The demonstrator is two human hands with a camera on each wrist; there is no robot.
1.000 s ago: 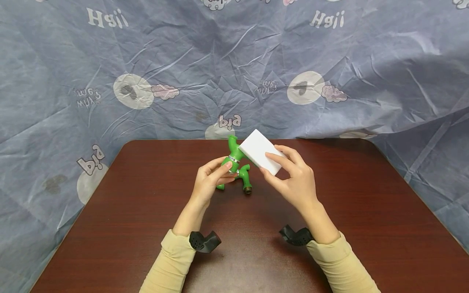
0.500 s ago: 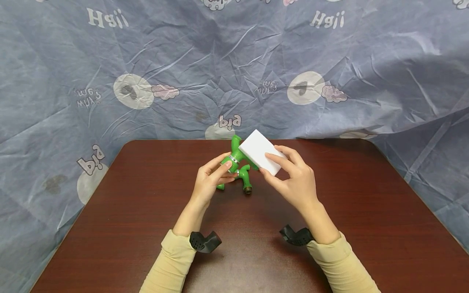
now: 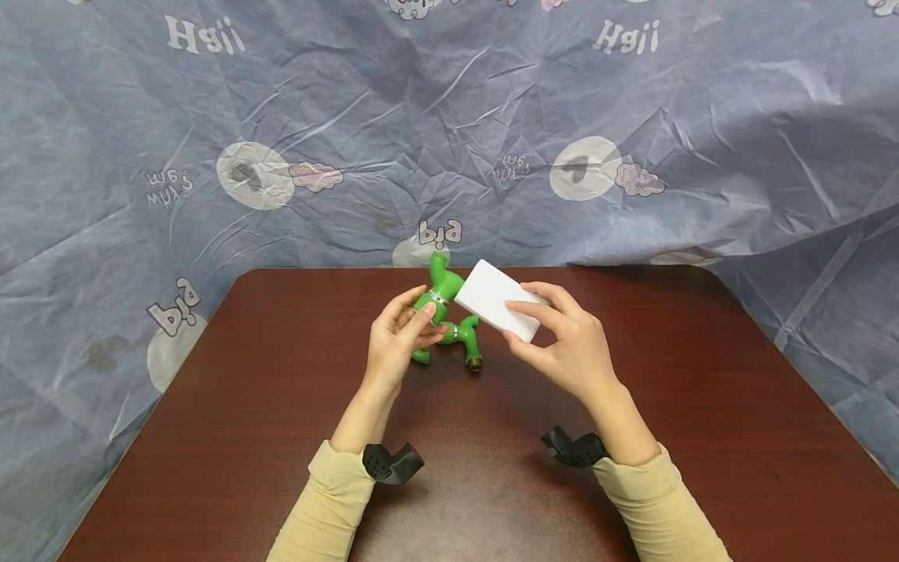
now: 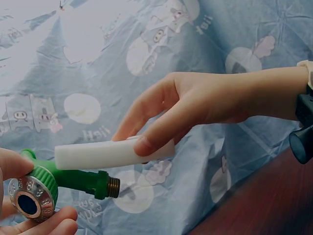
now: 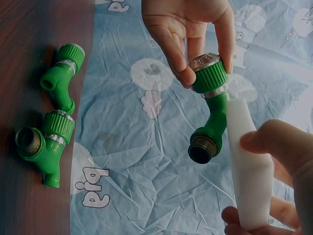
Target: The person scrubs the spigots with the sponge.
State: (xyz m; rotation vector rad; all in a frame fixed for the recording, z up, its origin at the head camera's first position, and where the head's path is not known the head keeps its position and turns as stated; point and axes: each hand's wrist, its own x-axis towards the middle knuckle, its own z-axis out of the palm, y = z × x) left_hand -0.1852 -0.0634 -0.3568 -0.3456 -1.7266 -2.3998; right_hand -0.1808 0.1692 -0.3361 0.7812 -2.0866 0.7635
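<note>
My left hand [image 3: 393, 336] holds a green tap [image 3: 445, 281] up off the table by its ribbed round knob [image 5: 211, 78]. A threaded brass end [image 4: 113, 187] shows on that tap in the left wrist view. A white sponge block [image 3: 493, 298] is pinched between the thumb and fingers of my right hand [image 3: 572, 347]. Its edge lies against the side of the tap's green body [image 5: 218, 113] in the right wrist view. Beneath the left hand, two more green taps lie on the table; one tap [image 3: 470, 342] shows well, the other tap [image 3: 421, 357] is mostly hidden.
The dark red-brown table [image 3: 295, 453] runs back to a wrinkled blue-grey printed cloth [image 3: 393, 133]. Each wrist carries a black camera mount, the left mount [image 3: 393, 464] and the right mount [image 3: 574, 448]. Both taps on the table [image 5: 62, 83] sit close together.
The held tap has shifted slightly left and up with my left hand. My right hand has tilted the sponge, and its top corner is lower and further left.
</note>
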